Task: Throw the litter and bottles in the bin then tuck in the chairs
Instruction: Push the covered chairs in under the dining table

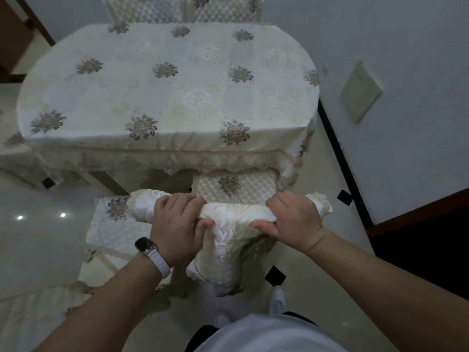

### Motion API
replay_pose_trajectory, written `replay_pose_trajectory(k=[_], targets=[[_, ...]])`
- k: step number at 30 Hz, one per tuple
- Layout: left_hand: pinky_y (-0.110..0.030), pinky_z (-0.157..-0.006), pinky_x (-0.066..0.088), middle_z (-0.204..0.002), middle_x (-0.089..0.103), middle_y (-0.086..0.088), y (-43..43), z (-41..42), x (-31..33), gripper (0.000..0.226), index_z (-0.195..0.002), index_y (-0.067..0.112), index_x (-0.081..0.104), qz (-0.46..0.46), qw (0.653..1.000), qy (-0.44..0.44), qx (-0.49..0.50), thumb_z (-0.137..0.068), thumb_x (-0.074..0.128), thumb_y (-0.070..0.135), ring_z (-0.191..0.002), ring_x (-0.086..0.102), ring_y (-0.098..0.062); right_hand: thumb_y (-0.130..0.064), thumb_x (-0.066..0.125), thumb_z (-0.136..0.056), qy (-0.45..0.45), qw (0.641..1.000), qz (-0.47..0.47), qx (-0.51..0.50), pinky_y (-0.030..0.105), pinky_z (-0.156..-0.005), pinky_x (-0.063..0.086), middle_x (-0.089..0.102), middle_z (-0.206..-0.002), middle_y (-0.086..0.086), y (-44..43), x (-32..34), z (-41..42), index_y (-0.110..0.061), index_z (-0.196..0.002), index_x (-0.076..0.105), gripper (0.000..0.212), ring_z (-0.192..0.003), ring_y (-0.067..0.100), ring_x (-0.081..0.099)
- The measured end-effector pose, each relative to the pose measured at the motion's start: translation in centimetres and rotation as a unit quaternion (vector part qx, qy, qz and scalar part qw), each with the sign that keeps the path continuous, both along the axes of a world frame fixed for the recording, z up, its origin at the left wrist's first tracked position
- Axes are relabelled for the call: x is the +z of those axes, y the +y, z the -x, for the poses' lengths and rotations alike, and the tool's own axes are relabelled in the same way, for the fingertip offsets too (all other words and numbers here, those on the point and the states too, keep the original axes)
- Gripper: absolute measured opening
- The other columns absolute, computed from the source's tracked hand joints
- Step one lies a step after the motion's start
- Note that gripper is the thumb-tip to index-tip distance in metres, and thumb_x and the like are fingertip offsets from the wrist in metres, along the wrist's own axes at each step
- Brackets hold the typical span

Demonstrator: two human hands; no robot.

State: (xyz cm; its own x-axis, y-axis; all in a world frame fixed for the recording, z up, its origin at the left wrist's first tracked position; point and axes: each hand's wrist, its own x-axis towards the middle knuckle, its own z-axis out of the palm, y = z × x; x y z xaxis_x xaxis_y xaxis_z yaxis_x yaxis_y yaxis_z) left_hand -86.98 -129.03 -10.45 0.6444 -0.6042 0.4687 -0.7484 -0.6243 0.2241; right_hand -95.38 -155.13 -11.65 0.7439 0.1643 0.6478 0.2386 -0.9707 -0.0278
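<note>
Right, both hands are on the chair (236, 212). The left grip (177, 224) is curled over the top of its cloth-covered back, fingers over the far side and thumb on the near side. The right grip (294, 219) is clamped on the same way, a little further along. The chair's quilted seat sits at the bench's (165, 97) 6 o'clock edge, its front under the lace hem of the tablecloth. A second chair (114, 224) stands just beside it at 8 o'clock, its seat out from under the bench. Two more chair backs (182, 8) show at 12 o'clock. A watch (146, 245) on a white strap sits on the left wrist.
</note>
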Motion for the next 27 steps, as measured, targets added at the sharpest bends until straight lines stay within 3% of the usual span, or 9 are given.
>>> replay_pose_trajectory(k=[4,8,15,27], targets=[[-0.042,-0.08,0.039,-0.094,0.067,-0.004,1.4,-0.5,-0.2,0.053,-0.094,0.01,0.069,0.017,1.0,0.001,0.006,-0.099,0.033,0.048,-0.087,0.062,-0.026,-0.067,0.036,-0.094,-0.001,1.0,0.0,0.005,0.029,-0.051,0.029,0.049,-0.059,0.003,1.5,-0.1,-0.7,-0.012,-0.063,0.055,0.066,-0.053,0.021,0.046],[-0.043,-0.082,0.038,-0.092,0.065,-0.005,1.9,-1.4,-0.4,0.037,-0.093,0.01,0.068,0.037,0.999,0.006,0.018,-0.091,0.046,0.04,-0.087,0.06,-0.029,-0.066,0.037,-0.094,0.0,1.0,0.001,-0.003,0.033,-0.046,0.035,0.05,-0.06,0.004,2.2,-0.2,-1.8,-0.011,-0.064,0.056,0.065,-0.052,0.023,0.048],[-0.04,-0.082,0.033,-0.089,0.063,-0.001,-0.2,-2.8,0.4,0.036,-0.093,0.015,0.067,0.041,0.998,0.044,0.033,-0.086,0.046,0.043,-0.088,0.057,-0.026,-0.064,0.034,-0.094,-0.005,0.999,0.005,-0.037,0.028,-0.048,0.025,0.045,-0.059,0.004,0.6,0.7,-3.5,-0.012,-0.061,0.05,0.064,-0.051,0.024,0.044],[-0.038,-0.083,0.033,-0.091,0.065,-0.001,-5.0,-6.6,0.4,0.037,-0.091,0.014,0.069,0.047,0.998,0.008,0.035,-0.083,0.052,0.047,-0.09,0.055,-0.023,-0.059,0.033,-0.095,-0.015,0.999,-0.012,-0.045,0.032,-0.05,0.027,0.046,-0.061,0.005,-4.0,0.5,-7.6,-0.011,-0.063,0.052,0.061,-0.054,0.025,0.043]])
